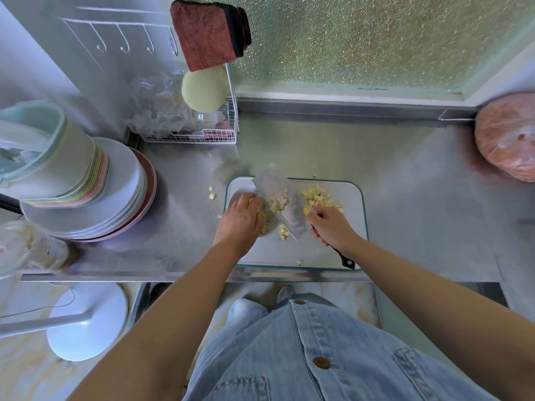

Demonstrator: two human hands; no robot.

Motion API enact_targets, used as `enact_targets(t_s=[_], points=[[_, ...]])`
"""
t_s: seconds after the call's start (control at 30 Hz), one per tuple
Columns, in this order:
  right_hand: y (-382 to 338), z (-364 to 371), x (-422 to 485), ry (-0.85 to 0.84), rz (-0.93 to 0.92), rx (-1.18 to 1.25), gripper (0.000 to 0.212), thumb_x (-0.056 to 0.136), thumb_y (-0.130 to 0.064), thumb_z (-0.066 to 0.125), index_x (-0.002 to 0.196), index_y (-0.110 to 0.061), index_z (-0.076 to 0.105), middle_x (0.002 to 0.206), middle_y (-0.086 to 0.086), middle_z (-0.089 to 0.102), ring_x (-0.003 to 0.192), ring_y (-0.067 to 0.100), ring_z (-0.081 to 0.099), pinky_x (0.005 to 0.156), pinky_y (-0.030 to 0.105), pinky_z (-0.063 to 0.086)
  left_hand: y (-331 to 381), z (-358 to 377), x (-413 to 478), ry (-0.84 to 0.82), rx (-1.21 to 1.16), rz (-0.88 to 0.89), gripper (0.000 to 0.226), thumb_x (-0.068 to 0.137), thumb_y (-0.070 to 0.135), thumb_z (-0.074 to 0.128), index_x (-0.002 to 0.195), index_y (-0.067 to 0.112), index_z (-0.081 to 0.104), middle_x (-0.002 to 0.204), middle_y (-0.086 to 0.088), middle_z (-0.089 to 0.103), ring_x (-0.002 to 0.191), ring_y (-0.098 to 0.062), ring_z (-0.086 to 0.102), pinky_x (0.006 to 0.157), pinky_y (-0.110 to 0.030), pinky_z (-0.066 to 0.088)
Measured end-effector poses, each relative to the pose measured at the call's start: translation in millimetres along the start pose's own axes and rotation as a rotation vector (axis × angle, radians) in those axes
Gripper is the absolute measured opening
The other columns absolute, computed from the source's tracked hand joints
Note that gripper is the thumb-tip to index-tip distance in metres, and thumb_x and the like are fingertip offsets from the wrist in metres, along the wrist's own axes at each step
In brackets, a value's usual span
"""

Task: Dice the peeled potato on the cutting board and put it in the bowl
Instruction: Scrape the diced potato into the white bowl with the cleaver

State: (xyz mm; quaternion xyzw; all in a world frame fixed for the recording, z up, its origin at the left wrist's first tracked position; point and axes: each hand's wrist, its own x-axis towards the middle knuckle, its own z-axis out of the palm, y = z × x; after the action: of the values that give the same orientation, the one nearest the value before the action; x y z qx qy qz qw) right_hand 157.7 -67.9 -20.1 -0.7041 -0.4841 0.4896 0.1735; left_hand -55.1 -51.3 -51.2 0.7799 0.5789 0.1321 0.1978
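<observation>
Carrying a load of potato dice [278, 202] on the flat of the cleaver [289, 219], with the right hand [333, 230] wrapped firmly round the black handle. Tilting the blade down toward the left, probably to let the load slide into the bowl [268, 230], mostly hidden under the left hand [240, 221] on the left part of the glass cutting board [341, 235]. Left fingers loosely bent over the bowl, tips close to the blade; impossible to tell whether gripping the rim or only guarding against spill.

Judged as midway in the transfer: one more heap [318, 198] waiting on the far part of the board, a few pieces loose near the blade's lower corner. Already some stray dice [212, 195] on the steel bench [419, 204] left of the board, so worth keeping the blade low over the rim.

Little margin in front: near edge of the board almost at the front edge of the bench. To the left, a stack of plates [115, 175] near, so no wide swing there. Behind, a wire rack [202, 136], apart from the board. To the right, open bench up to the pink bag [506, 140]: the best room for drawing the cleaver back.
</observation>
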Motion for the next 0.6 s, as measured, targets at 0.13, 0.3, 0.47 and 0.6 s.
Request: enact_targets(t_s=[0.13, 0.3, 0.47, 0.6], points=[[-4, 4, -1, 0.004, -0.006, 0.021, 0.023, 0.092, -0.019, 0.046, 0.071, -0.01, 0.045, 0.055, 0.006, 0.048, 0.042, 0.016, 0.035, 0.042, 0.025, 0.031, 3, 0, -3, 0.04, -0.008, 0.033, 0.036, 0.095, 0.013, 0.05, 0.13, 0.007, 0.054, 0.133, -0.012, 0.051, 0.12, -0.034, 0.048, 0.097, -0.046, 0.046], [-8, 14, 0, -0.023, -0.019, 0.017, 0.015, 0.083, -0.014, 0.046, 0.069, -0.011, 0.044, 0.055, 0.008, 0.049, 0.044, 0.018, 0.035, 0.044, 0.029, 0.03, 17, 2, 9, -0.104, 0.05, 0.226, 0.054, 0.099, 0.015, 0.042, 0.151, 0.011, 0.029, 0.158, -0.006, 0.025, 0.145, -0.026, 0.024, 0.116, -0.043, 0.026], [-9, 15, -1, 0.001, 0.001, 0.117, 0.027, 0.093, -0.019, 0.046, 0.067, -0.012, 0.044, 0.055, 0.006, 0.047, 0.044, 0.019, 0.033, 0.043, 0.027, 0.027, 4, 6, 0, -0.143, 0.06, 0.231, 0.049, 0.098, 0.011, 0.044, 0.147, 0.005, 0.036, 0.155, -0.009, 0.031, 0.141, -0.03, 0.031, 0.114, -0.046, 0.03], [-8, 14, -5, 0.035, 0.008, 0.16, 0.03, 0.094, -0.018, 0.044, 0.065, -0.013, 0.044, 0.055, 0.006, 0.047, 0.043, 0.018, 0.033, 0.043, 0.028, 0.028, -13, 3, -11, -0.15, 0.125, 0.154, 0.046, 0.101, 0.016, 0.04, 0.146, 0.008, 0.038, 0.155, -0.008, 0.032, 0.139, -0.028, 0.033, 0.113, -0.037, 0.028]])
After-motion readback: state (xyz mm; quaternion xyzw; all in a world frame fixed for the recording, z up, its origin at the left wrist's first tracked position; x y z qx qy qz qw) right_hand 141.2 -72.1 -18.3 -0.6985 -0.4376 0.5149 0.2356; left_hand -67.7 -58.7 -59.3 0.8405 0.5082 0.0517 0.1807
